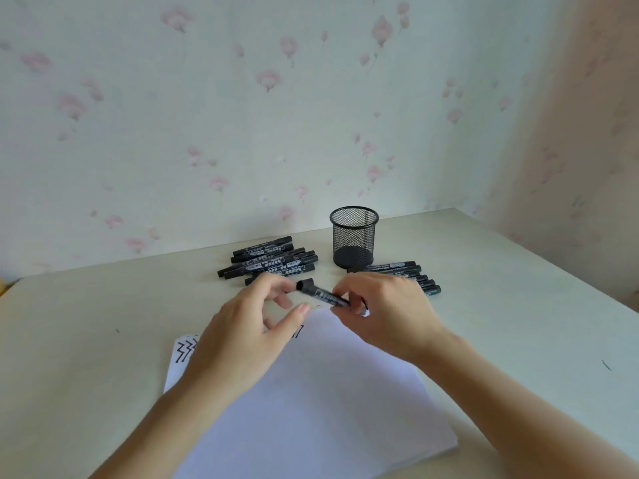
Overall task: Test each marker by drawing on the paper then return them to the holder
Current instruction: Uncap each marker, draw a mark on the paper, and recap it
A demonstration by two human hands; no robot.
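Flowered wallpaper backs a pale desk [103,305] where an empty mesh holder [353,236] stands between two heaps of black markers, one left [269,262] and one right [411,276]; probably tested and untested lots kept apart, though which is which I cannot tell. Over the paper [328,392] the right hand [383,312] pinches a marker [325,295] by its barrel. The left hand [249,333], fingers loosely curled, holds nothing I can see and hovers at the marker's cap end, likely to pull or seat the cap. Zigzag test lines [185,350] are partly hidden by that hand.
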